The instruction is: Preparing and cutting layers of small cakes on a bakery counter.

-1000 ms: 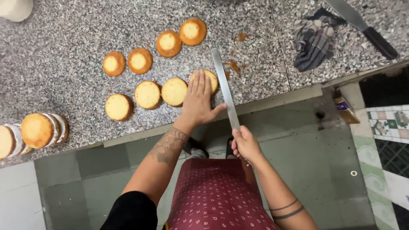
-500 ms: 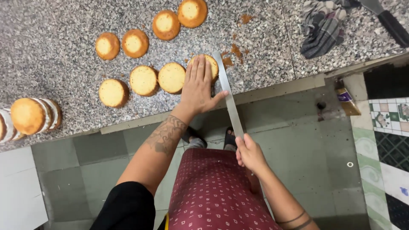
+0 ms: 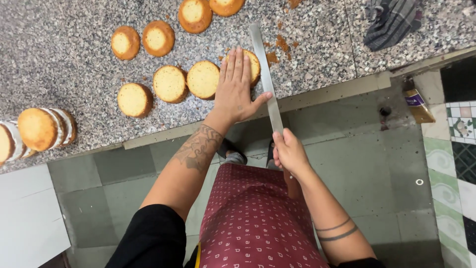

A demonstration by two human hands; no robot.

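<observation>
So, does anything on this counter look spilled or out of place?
Yes. Orange-brown crumbs lie scattered on the granite counter beside the long knife blade, near the cake round under the left hand. Nothing else stands out.

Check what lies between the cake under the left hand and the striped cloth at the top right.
In the head view, the long knife blade and orange crumbs on the speckled counter lie between that cake and the cloth.

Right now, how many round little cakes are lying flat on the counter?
8: two top, two upper left, three in a row, one under the left hand.
</observation>
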